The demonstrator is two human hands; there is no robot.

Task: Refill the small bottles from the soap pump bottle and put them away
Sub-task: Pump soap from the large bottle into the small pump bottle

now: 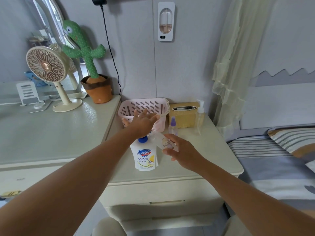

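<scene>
Nearest to us stands the white plastic soap pump bottle with a blue pump head. It is upright on the pale desk, not far from the front edge. We judge it stiff and, if it is full, rather heavy and stable. Its smooth body may become slippery when soap runs on it, so it is better to work it from the top, on the pump head, and not to squeeze the body.

Just beside it, our right hand pinches the small clear plastic bottle with a cartoon sticker between thumb and fingers. This bottle is tilted, and its upper end points toward the pump spout. We cannot tell if the mouth touches the spout, because the other hand covers that place. The bottle looks light and thin-walled. A gentle grip at the middle of the body, as now, seems correct to us, because a hard grip could deform it and push the soap out.

Our left hand rests with the palm on the blue pump head, fingers straight and spread.

Behind them, a small spray bottle with a purple cap and a clear pump bottle with a white head stand on the desk. Both look light and easy to tip, so we would take them low on the body. Farthest is the pink slotted plastic basket, probably the place for putting them away.
</scene>
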